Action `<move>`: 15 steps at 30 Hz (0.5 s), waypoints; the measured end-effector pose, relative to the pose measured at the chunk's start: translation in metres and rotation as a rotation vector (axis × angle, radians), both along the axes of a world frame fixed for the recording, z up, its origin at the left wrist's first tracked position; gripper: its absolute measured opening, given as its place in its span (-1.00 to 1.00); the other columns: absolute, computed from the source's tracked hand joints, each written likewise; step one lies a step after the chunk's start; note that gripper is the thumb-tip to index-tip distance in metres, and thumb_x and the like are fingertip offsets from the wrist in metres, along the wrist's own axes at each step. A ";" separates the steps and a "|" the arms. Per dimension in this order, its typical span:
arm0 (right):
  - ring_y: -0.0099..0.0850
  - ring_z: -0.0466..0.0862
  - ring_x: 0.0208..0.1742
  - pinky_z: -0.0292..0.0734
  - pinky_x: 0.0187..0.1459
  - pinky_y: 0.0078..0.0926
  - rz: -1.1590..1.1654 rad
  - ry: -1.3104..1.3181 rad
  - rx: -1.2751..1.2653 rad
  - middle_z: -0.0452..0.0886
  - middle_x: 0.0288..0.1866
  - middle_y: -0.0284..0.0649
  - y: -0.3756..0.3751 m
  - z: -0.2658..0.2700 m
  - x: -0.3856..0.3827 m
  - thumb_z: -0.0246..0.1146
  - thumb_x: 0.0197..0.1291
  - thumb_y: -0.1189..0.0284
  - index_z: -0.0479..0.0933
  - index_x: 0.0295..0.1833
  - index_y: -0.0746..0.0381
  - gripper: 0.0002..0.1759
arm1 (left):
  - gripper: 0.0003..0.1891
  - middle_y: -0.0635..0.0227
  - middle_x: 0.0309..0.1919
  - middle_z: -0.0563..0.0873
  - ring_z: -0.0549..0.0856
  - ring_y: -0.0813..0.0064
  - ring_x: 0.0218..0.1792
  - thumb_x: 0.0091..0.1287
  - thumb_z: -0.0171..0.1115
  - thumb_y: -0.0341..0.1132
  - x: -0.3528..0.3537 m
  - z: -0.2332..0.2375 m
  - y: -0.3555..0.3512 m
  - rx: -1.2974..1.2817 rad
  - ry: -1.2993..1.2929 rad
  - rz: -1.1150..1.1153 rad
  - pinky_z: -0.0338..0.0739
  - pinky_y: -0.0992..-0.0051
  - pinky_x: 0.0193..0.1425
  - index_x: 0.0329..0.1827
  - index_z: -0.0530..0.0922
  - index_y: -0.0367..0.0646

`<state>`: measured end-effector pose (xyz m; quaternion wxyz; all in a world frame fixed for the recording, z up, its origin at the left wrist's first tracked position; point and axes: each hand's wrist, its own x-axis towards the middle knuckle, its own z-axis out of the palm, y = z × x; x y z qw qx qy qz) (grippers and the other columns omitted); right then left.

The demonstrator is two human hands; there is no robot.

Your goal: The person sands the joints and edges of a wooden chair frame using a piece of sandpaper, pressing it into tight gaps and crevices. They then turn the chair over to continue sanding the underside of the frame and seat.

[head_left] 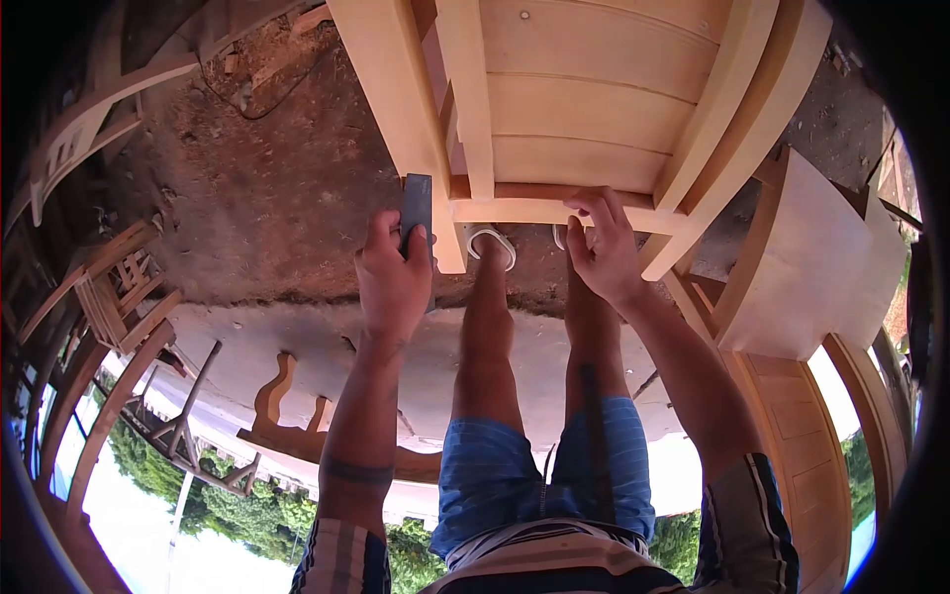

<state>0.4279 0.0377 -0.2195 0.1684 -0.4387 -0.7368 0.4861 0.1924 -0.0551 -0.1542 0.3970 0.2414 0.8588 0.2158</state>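
Though slim, dark rectangular block (416, 206).

No legible txt, labels, brands, nos. or signs in view. Dark block (416, 203) at 11 o'clock: plain face, no marking visible. Wood frame (594, 89) at 12 o'clock: bare timber, nothing printed.
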 end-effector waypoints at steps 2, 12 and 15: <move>-0.13 0.58 -0.15 0.52 -0.13 -0.22 -0.015 0.039 -0.150 0.52 -0.09 -0.11 -0.029 0.005 -0.007 0.20 0.02 0.72 0.44 0.03 0.22 -0.59 | -0.83 0.12 -0.48 0.71 0.75 0.39 -0.51 0.37 0.17 -0.50 0.002 0.004 0.010 -0.020 -0.052 0.045 0.57 0.38 -0.43 -0.05 0.41 -0.30; -0.13 0.62 -0.05 0.58 -0.04 -0.27 -0.082 0.224 -0.447 0.51 -0.03 -0.05 -0.090 0.025 -0.041 0.22 0.07 0.69 0.39 0.13 0.25 -0.53 | -0.83 0.04 -0.43 0.72 0.73 0.02 -0.43 0.34 0.18 -0.44 0.024 -0.006 0.015 -0.072 0.198 -0.172 0.55 0.13 -0.34 -0.05 0.44 -0.16; -0.10 0.61 -0.08 0.58 -0.04 -0.25 -0.123 0.192 -0.409 0.52 -0.04 -0.04 -0.081 0.016 -0.035 0.22 0.08 0.68 0.40 0.12 0.26 -0.56 | -0.83 0.02 -0.44 0.71 0.71 -0.07 -0.39 0.34 0.18 -0.38 0.028 -0.003 0.036 -0.273 0.315 -0.338 0.52 0.03 -0.28 -0.05 0.45 -0.10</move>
